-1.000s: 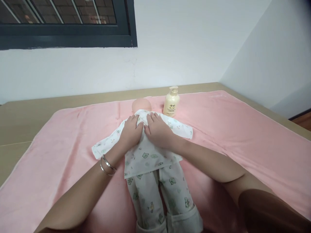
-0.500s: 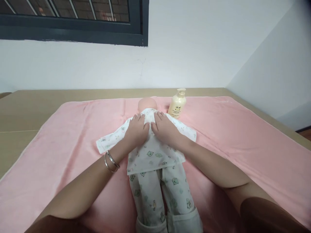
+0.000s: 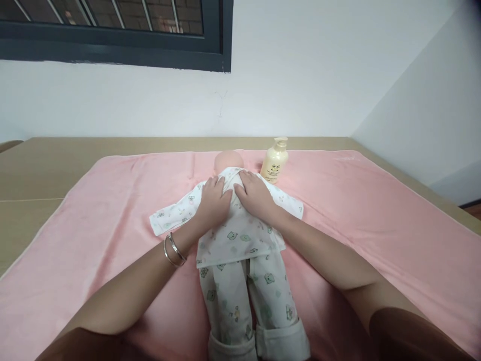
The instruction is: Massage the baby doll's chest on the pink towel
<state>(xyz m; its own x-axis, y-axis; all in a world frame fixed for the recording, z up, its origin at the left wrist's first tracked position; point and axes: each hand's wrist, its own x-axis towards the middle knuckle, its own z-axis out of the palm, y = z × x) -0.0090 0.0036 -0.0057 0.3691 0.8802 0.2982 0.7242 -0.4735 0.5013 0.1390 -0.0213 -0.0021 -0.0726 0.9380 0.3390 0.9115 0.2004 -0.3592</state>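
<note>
A baby doll [image 3: 240, 245] in white pyjamas with small green animal prints lies with its bald head at the far end and its legs toward me. My left hand [image 3: 215, 200] rests flat on the left side of its upper body, fingers stretched toward the head. On the right side my right hand [image 3: 254, 195] lies the same way, palm down on the shirt. Both thumbs point inward, with a narrow strip of shirt between them. The doll's sleeves spread out to either side; its hands do not show.
A cream pump bottle [image 3: 275, 160] stands just beyond the doll's right-side sleeve. Under everything is a pink blanket [image 3: 376, 215] with a few creases, spread over a tan surface [image 3: 93, 145]. A white wall [image 3: 293, 75] and a dark-framed window [image 3: 221, 35] are behind.
My hands stay on the doll's upper body. The shirt has bunched slightly near the collar between my fingers. The whole view has shifted a little.
</note>
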